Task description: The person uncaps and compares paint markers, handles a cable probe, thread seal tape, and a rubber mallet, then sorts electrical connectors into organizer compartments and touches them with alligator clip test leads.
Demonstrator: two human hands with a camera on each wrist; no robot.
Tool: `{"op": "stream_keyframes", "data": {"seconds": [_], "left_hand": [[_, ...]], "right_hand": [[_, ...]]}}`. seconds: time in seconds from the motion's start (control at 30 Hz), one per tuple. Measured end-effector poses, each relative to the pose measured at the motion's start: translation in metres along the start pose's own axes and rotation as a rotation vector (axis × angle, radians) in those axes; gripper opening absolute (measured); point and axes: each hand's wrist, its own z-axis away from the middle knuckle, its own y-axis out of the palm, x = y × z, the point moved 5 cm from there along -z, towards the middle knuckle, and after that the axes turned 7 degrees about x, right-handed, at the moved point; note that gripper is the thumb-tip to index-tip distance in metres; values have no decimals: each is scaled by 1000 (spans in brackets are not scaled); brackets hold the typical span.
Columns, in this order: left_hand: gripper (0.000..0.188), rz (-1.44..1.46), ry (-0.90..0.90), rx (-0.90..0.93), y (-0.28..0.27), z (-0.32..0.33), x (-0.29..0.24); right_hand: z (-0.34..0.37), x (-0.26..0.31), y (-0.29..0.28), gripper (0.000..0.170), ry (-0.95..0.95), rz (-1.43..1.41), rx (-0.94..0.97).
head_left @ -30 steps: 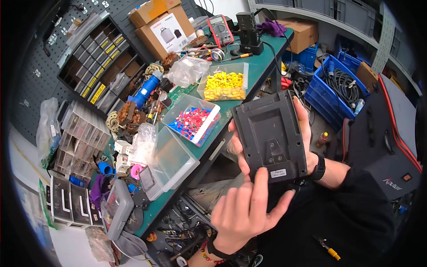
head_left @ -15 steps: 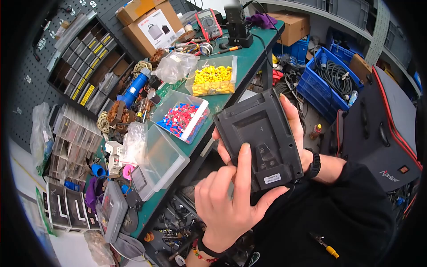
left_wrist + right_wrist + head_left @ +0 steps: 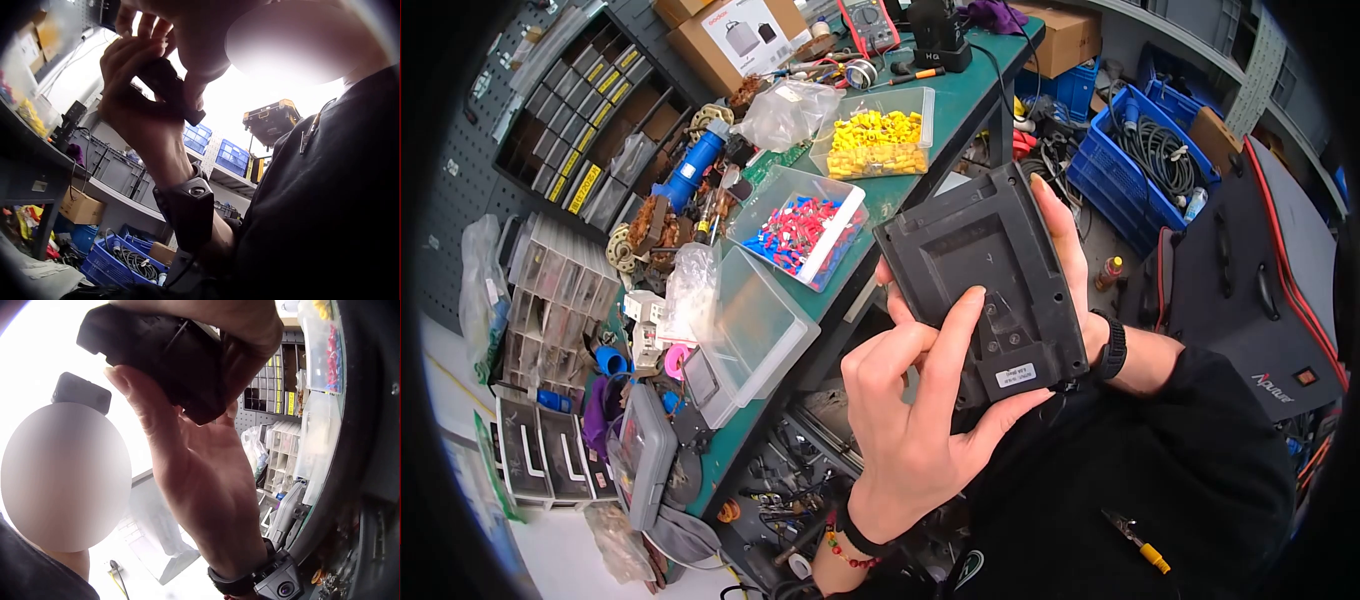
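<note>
A black rectangular device (image 3: 945,250) shows its recessed back, with a small wedge-shaped plate (image 3: 1000,325), screws and a white label (image 3: 1016,376). My right hand (image 3: 1060,225) grips it from behind, thumb along the right edge and fingertips at the left edge; its palm is hidden. My left hand (image 3: 910,420) lies in front, index finger extended over the recess beside the plate, thumb stretched to the lower edge. In the right wrist view the left hand (image 3: 203,469) is under the dark device (image 3: 156,356). The left wrist view shows the right hand (image 3: 134,119) round the device.
A green workbench (image 3: 900,190) runs along the left, bearing a bin of yellow connectors (image 3: 870,145), a bin of red and blue terminals (image 3: 800,235) and a clear plastic box (image 3: 760,320). Blue crates (image 3: 1135,165) and a black case (image 3: 1240,260) stand at the right.
The left index finger has moved up from near the label into the recess, then right beside the wedge-shaped plate. The device has shifted left in view and tilted; the right hand keeps its grip.
</note>
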Motion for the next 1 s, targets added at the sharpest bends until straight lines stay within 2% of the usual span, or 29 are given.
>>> {"op": "stream_keyframes", "data": {"seconds": [0.17,0.2,0.27,0.33,0.4,0.43,0.47,0.53,0.57,0.6,0.67,0.7,0.73,0.8,0.83,0.87,0.93,1.0], "left_hand": [[83,50,-13,-1,1,-1,2],[78,31,-9,-10,1,-1,2],[73,10,-1,-26,-1,-2,1],[95,-110,63,18,-1,-3,-3],[99,-141,99,5,-3,-2,-1],[104,-171,134,-4,-3,-1,-1],[104,-174,137,-8,-3,-1,0],[111,-70,141,-64,-6,2,2],[104,72,87,-78,-1,7,10],[104,70,88,-79,0,5,10],[75,-244,102,-344,-11,4,7],[66,-236,55,-386,-13,6,8],[66,-240,54,-385,-16,6,9],[58,-257,62,-344,-22,7,12],[48,-171,41,-377,-24,7,12],[48,-174,41,-381,-28,8,12],[44,-117,104,-270,-31,9,10],[38,-88,89,-296,-32,7,9]], "right_hand": [[-4,-2,1,96,-17,-32,128],[-5,-2,2,98,-27,-50,189],[-3,-1,5,101,-28,-24,177],[2,-1,4,104,-31,3,163],[8,0,-6,109,-47,77,134],[14,4,-10,110,4,244,112],[18,8,-8,110,2,247,116],[28,8,6,111,145,393,121],[32,12,1,114,159,462,40],[31,12,2,114,158,463,42],[28,3,12,119,311,320,150],[25,1,16,120,342,260,164],[22,0,19,120,344,258,167],[20,-6,30,100,406,348,336],[21,-12,29,104,374,290,344],[22,-14,27,102,372,292,379],[20,-15,26,102,400,340,459],[20,-16,22,101,399,346,463]]}}
